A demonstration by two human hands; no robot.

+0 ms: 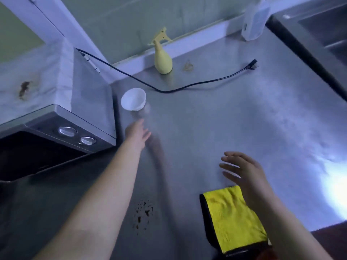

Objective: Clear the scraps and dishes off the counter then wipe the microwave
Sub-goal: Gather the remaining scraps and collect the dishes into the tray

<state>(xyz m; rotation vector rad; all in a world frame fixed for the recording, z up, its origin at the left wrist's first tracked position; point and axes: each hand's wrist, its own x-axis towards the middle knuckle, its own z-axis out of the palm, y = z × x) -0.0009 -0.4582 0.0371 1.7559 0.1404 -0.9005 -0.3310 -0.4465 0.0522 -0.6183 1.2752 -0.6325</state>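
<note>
A small white bowl (pixel 133 99) stands on the steel counter (pixel 225 117) beside the microwave (pixel 56 113), which fills the left. My left hand (pixel 138 133) stretches out just short of the bowl, fingers straight, holding nothing. My right hand (pixel 242 169) hovers with fingers spread above the far end of a folded yellow cloth (pixel 234 218) lying near the counter's front edge. A pale scrap (pixel 188 65) lies near the back wall. Dark crumbs (pixel 143 214) speckle the counter between my arms.
A yellow spray bottle (pixel 162 59) stands by the back wall. The microwave's black cord (pixel 178 89) runs across the counter to its plug (pixel 251 64). A clear bottle (pixel 254 21) stands at the back right beside the sink (pixel 323 29). A brown stain (pixel 24 88) marks the microwave's top.
</note>
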